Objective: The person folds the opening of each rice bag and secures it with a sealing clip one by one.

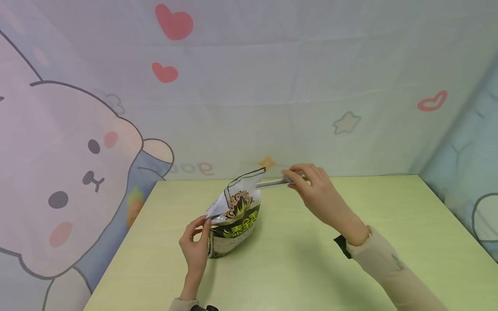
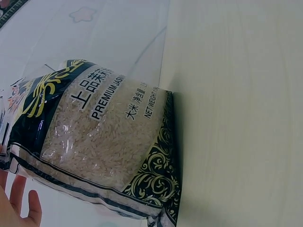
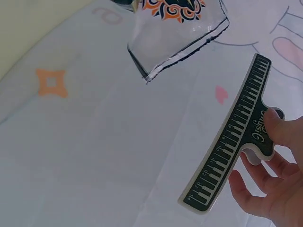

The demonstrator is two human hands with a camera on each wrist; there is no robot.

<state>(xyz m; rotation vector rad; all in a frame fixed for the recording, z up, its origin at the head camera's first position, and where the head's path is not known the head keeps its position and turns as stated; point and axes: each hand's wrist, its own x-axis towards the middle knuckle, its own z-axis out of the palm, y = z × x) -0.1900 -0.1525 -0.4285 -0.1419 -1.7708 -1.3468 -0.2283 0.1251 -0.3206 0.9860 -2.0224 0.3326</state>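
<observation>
A bag of rice (image 1: pixel 238 220) stands on the table, its top leaning up and to the right. Through a transparent panel in the left wrist view, the rice (image 2: pixel 97 151) shows. My left hand (image 1: pixel 196 248) pinches the bag's left edge between thumb and fingers. With thumb and fingers my right hand (image 1: pixel 320 199) grips the handle of a long clip (image 3: pixel 232 142) printed with piano keys and numbers. In the head view, the clip's far end overlaps the bag's upper right edge. The bag's top corner (image 3: pixel 156 66) appears apart from the clip in the right wrist view.
The light wood-look table (image 1: pixel 373 242) extends around the bag. Behind it hangs a pale cloth backdrop (image 1: pixel 249 108) printed with hearts, stars and a cartoon animal. Another patterned cloth (image 1: pixel 474 147) runs along the right side.
</observation>
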